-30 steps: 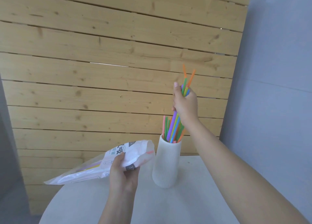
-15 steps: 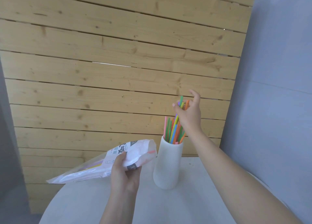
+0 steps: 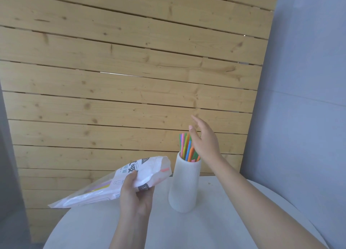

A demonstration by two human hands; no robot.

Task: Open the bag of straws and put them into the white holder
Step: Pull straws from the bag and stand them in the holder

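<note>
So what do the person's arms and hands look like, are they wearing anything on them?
Nothing is worn that shows. Both forearms are bare right to the bottom edge of the picture: no sleeves, gloves, watch or bracelet in view. The left hand and the right hand show no rings that I can make out. The fingernails look short and plain, though the picture is too soft to be sure.

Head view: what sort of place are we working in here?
Probably a plain indoor corner, home or studio: a round white table, a wall of pale wooden planks behind it and a bare grey wall to the right.
</note>
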